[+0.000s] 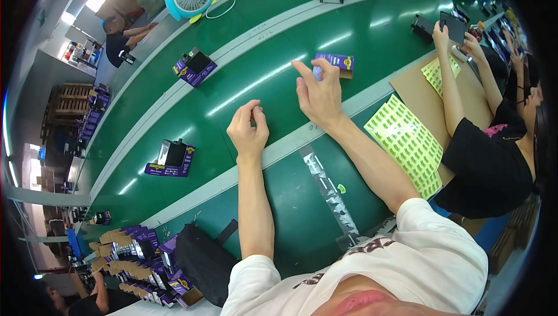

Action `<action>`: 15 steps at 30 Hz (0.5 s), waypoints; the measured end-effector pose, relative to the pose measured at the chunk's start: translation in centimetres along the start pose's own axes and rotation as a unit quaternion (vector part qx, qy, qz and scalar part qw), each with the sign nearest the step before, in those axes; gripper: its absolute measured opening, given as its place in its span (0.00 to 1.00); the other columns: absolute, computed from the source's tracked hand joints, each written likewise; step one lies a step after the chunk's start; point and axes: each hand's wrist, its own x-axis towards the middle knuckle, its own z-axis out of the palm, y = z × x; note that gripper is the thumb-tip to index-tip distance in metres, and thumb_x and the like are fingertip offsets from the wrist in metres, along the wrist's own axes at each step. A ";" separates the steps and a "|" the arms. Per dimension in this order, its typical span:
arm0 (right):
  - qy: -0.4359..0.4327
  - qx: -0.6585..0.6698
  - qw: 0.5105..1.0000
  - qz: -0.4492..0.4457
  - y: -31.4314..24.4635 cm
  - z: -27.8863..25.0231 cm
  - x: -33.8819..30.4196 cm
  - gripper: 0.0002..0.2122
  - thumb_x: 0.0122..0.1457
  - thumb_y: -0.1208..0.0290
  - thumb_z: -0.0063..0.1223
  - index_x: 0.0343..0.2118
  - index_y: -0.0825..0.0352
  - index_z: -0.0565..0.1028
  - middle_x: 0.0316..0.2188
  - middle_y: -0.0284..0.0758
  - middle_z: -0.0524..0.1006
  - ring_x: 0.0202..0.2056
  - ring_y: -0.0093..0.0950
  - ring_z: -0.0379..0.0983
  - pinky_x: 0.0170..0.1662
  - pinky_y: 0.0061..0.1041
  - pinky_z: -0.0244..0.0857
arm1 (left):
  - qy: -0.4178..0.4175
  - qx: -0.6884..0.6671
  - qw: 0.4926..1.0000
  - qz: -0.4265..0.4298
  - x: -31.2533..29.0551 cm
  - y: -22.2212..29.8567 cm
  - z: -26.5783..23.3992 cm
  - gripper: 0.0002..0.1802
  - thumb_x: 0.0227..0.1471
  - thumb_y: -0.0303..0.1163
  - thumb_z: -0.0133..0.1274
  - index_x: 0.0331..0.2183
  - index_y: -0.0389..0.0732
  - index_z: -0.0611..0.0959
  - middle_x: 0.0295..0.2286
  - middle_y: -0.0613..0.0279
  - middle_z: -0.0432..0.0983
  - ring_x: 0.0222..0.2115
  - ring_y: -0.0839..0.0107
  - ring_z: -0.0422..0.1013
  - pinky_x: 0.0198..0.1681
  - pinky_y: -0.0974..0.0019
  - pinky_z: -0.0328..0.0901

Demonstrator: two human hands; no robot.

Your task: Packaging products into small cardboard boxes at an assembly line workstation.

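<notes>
The right hand (318,96) partly hides a small purple box (336,61) on the green conveyor belt (261,78), fingertips touching it, fingers spread narrowly. Nearer than the box, the left hand (248,131) is loosely curled, holding nothing.

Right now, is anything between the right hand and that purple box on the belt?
No. The right hand is already at the purple box, fingertips touching its near end. The left hand sits apart, nothing visibly in it.
</notes>
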 end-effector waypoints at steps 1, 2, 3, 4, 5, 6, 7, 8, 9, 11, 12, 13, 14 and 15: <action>-0.006 0.004 1.000 0.019 0.3 0.2 0.1 0.21 0.49 0.81 0.53 0.49 0.60 0.73 0.54 0.44 0.63 0.43 0.36 0.65 0.41 0.30 0.64 | -0.002 -0.004 1.000 -0.013 0.2 0.0 0.1 0.09 0.45 0.17 0.54 0.31 0.37 0.83 0.21 0.63 0.78 0.17 0.74 0.68 0.21 0.73 0.63; -0.007 0.004 1.000 0.017 0.2 0.2 0.2 0.21 0.49 0.81 0.53 0.49 0.60 0.73 0.54 0.44 0.63 0.43 0.36 0.65 0.41 0.30 0.64 | 0.000 -0.005 1.000 -0.014 0.1 0.0 0.0 0.09 0.45 0.17 0.54 0.31 0.37 0.83 0.21 0.63 0.78 0.17 0.74 0.68 0.21 0.73 0.63; -0.009 0.025 0.999 0.031 0.1 0.2 0.3 0.21 0.49 0.82 0.53 0.48 0.60 0.73 0.54 0.43 0.63 0.42 0.35 0.66 0.39 0.29 0.64 | -0.005 -0.004 1.000 -0.015 0.2 0.1 -0.1 0.09 0.45 0.17 0.54 0.31 0.37 0.83 0.21 0.64 0.78 0.17 0.74 0.68 0.21 0.73 0.63; -0.012 0.046 0.998 0.046 0.0 0.2 0.4 0.21 0.49 0.83 0.52 0.48 0.60 0.74 0.53 0.43 0.64 0.40 0.34 0.67 0.37 0.27 0.65 | -0.011 -0.004 1.000 -0.015 0.3 0.1 -0.1 0.09 0.45 0.17 0.54 0.32 0.37 0.83 0.20 0.64 0.77 0.17 0.74 0.67 0.21 0.73 0.63; -0.015 0.067 0.996 0.062 -0.1 0.3 0.5 0.20 0.49 0.84 0.52 0.47 0.60 0.74 0.53 0.42 0.64 0.39 0.33 0.67 0.35 0.26 0.65 | -0.018 -0.003 1.000 -0.016 0.4 0.2 -0.1 0.09 0.45 0.17 0.54 0.32 0.37 0.83 0.20 0.64 0.77 0.16 0.74 0.67 0.20 0.73 0.63; -0.017 0.088 0.993 0.079 -0.1 0.3 0.5 0.20 0.49 0.85 0.52 0.47 0.60 0.75 0.52 0.42 0.65 0.38 0.32 0.68 0.33 0.25 0.66 | -0.026 -0.002 1.000 -0.017 0.3 0.2 -0.1 0.09 0.45 0.17 0.54 0.32 0.36 0.83 0.19 0.65 0.77 0.16 0.74 0.67 0.20 0.73 0.63; -0.016 0.087 0.993 0.079 0.2 0.4 0.5 0.20 0.49 0.85 0.52 0.47 0.60 0.75 0.52 0.42 0.65 0.38 0.32 0.68 0.33 0.25 0.66 | -0.026 -0.003 1.000 -0.016 0.4 0.1 0.0 0.09 0.45 0.17 0.54 0.32 0.36 0.83 0.19 0.65 0.77 0.16 0.74 0.67 0.20 0.73 0.63; -0.024 0.112 0.992 0.054 0.6 0.7 0.3 0.20 0.50 0.86 0.52 0.46 0.61 0.75 0.51 0.42 0.66 0.37 0.30 0.68 0.34 0.24 0.66 | -0.043 0.003 0.999 -0.028 0.3 0.0 0.1 0.11 0.45 0.17 0.54 0.34 0.37 0.82 0.21 0.64 0.78 0.17 0.73 0.67 0.21 0.73 0.64; -0.033 0.137 0.990 0.029 0.9 1.0 0.1 0.20 0.50 0.86 0.52 0.46 0.62 0.75 0.51 0.42 0.67 0.37 0.29 0.69 0.34 0.23 0.66 | -0.059 0.009 0.997 -0.041 0.2 0.0 0.2 0.12 0.45 0.17 0.54 0.36 0.37 0.81 0.24 0.63 0.78 0.17 0.73 0.68 0.21 0.73 0.64; -0.050 0.186 0.981 -0.022 1.6 1.4 -0.3 0.19 0.50 0.88 0.52 0.46 0.63 0.76 0.50 0.42 0.70 0.35 0.26 0.70 0.35 0.22 0.67 | -0.092 0.021 0.993 -0.066 0.0 -0.2 0.3 0.16 0.46 0.17 0.53 0.40 0.37 0.80 0.28 0.61 0.79 0.19 0.73 0.69 0.22 0.72 0.65; -0.049 0.186 0.981 -0.021 1.5 1.4 -0.4 0.19 0.50 0.88 0.52 0.46 0.63 0.76 0.50 0.42 0.70 0.35 0.26 0.70 0.35 0.22 0.67 | -0.093 0.022 0.993 -0.065 -0.1 -0.3 0.3 0.16 0.46 0.17 0.53 0.40 0.37 0.80 0.28 0.61 0.79 0.19 0.73 0.69 0.22 0.72 0.65; -0.079 0.207 0.975 0.016 1.4 1.2 -0.6 0.18 0.51 0.88 0.52 0.45 0.64 0.76 0.48 0.41 0.71 0.35 0.25 0.70 0.36 0.21 0.67 | -0.099 0.045 0.992 -0.067 -0.2 -0.3 0.2 0.19 0.45 0.18 0.54 0.43 0.37 0.79 0.31 0.60 0.78 0.21 0.72 0.70 0.24 0.71 0.66; -0.109 0.228 0.966 0.053 1.3 0.9 -0.8 0.17 0.52 0.87 0.52 0.44 0.65 0.76 0.46 0.40 0.73 0.35 0.24 0.71 0.37 0.20 0.67 | -0.105 0.068 0.990 -0.069 -0.2 -0.3 0.2 0.22 0.45 0.18 0.55 0.45 0.38 0.77 0.35 0.59 0.78 0.23 0.70 0.71 0.26 0.71 0.67; -0.138 0.248 0.955 0.089 1.2 0.6 -0.9 0.16 0.52 0.87 0.52 0.44 0.65 0.76 0.44 0.39 0.74 0.35 0.24 0.71 0.38 0.19 0.67 | -0.111 0.092 0.987 -0.071 -0.2 -0.3 0.2 0.25 0.44 0.19 0.56 0.47 0.38 0.76 0.38 0.58 0.77 0.25 0.69 0.72 0.28 0.70 0.68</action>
